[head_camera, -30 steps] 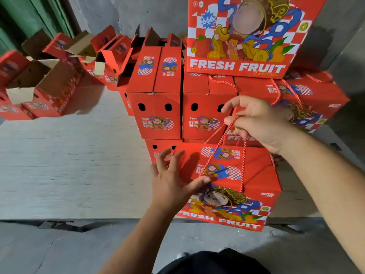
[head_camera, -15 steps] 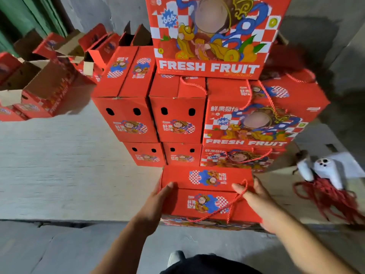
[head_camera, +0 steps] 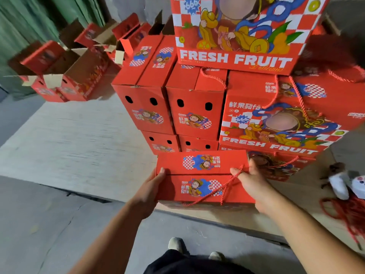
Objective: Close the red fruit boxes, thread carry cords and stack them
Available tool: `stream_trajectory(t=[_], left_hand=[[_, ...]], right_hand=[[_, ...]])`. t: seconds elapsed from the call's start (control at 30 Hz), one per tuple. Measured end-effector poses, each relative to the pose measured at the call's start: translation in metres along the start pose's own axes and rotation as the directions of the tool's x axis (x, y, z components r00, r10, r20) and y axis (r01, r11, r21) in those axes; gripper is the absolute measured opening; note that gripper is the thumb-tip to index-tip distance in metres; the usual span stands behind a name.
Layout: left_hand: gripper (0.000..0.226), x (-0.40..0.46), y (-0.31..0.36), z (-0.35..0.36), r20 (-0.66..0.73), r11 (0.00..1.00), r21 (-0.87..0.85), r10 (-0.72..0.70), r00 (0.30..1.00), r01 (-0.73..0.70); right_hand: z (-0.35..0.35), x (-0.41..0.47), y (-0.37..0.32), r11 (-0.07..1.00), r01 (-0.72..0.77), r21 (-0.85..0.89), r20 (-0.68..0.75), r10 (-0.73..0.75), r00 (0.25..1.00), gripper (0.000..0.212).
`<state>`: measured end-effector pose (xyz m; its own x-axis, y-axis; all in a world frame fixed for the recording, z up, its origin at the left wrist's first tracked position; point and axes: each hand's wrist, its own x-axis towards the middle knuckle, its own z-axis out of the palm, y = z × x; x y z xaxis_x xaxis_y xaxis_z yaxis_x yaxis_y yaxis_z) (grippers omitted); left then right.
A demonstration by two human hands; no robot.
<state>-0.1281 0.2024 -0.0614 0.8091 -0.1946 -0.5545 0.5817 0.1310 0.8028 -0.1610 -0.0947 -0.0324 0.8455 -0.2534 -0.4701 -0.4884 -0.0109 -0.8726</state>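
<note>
A closed red fruit box (head_camera: pixel 201 175) with its top flaps facing me sits at the near edge of the wooden platform (head_camera: pixel 79 135), right in front of the stack of closed red boxes (head_camera: pixel 195 107). A red carry cord (head_camera: pixel 223 186) lies slack across its top right. My left hand (head_camera: pixel 152 186) grips the box's left end, thumb on top. My right hand (head_camera: pixel 252 180) grips the right end, with its fingertips on the cord. Several stacked boxes also carry cords.
Open red boxes (head_camera: pixel 65 76) with raised flaps stand at the back left of the platform. At the right lie a heap of loose red cords (head_camera: pixel 353 214) and a white device (head_camera: pixel 345 182). My shoes (head_camera: pixel 175 244) stand on the concrete floor below.
The box came down from a tilted, lifted pose to flat at the platform edge. My right hand dropped the raised cord and took the right end; my left hand moved to the left end.
</note>
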Motion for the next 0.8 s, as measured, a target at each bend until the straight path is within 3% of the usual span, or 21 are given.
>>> stream_trajectory(t=[0.17,0.37,0.53,0.63,0.7,0.8], left_hand=[[0.024,-0.013,0.014,-0.052,-0.181,0.997,-0.007,0.08,0.98,-0.082],[0.029,-0.009,0.067,-0.158,-0.319,0.971,0.008,0.228,0.92,-0.238],[0.034,0.057,0.144,-0.254,-0.136,0.946,0.13,0.314,0.94,-0.297],[0.027,0.13,0.212,-0.267,0.043,0.882,0.282,0.381,0.923,-0.377],[0.018,0.186,0.251,-0.255,0.152,0.793,0.427,0.41,0.899,-0.434],[0.021,0.247,0.282,-0.224,0.302,0.533,0.708,0.365,0.881,-0.463]], right_hand=[[0.061,-0.006,-0.012,1.0,0.012,0.013,0.043,-0.013,0.999,0.041],[0.177,-0.009,-0.031,0.991,0.059,0.118,0.04,-0.064,0.997,0.047],[0.293,0.008,-0.046,0.957,0.114,0.268,-0.229,-0.052,0.972,0.074],[0.355,0.022,-0.055,0.934,0.132,0.332,-0.447,0.033,0.894,0.079],[0.397,0.027,-0.05,0.916,0.177,0.361,-0.557,0.059,0.828,0.079],[0.447,0.032,-0.048,0.93,0.139,0.34,-0.644,0.122,0.755,0.065]])
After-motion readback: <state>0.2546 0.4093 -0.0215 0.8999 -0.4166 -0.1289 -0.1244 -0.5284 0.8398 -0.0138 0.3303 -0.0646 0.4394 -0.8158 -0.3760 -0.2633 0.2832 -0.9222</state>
